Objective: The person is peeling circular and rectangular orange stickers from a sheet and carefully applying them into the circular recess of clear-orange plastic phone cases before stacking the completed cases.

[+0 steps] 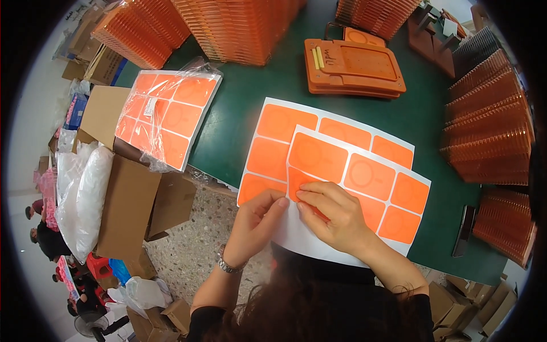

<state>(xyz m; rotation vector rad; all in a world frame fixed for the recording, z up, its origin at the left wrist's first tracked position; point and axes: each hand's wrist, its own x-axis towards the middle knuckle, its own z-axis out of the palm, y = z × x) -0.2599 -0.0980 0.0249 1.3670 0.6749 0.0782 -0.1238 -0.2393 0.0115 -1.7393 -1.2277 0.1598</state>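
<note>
A white sticker sheet with rounded orange stickers lies at an angle over another sheet of orange stickers. Its near-left part is bare white backing. My left hand, wearing a metal watch, pinches the left edge of the upper sheet between thumb and fingers. With fingers bent and pressed together, my right hand holds the edge of an orange sticker in the upper sheet's left column. Part of that sticker is hidden under the right fingers.
Tall orange stacks of thin pieces line the green table's far side and right edge. An orange block-like fixture sits beyond the sheets. Plastic-wrapped sticker sheets rest at left, beside an open cardboard box.
</note>
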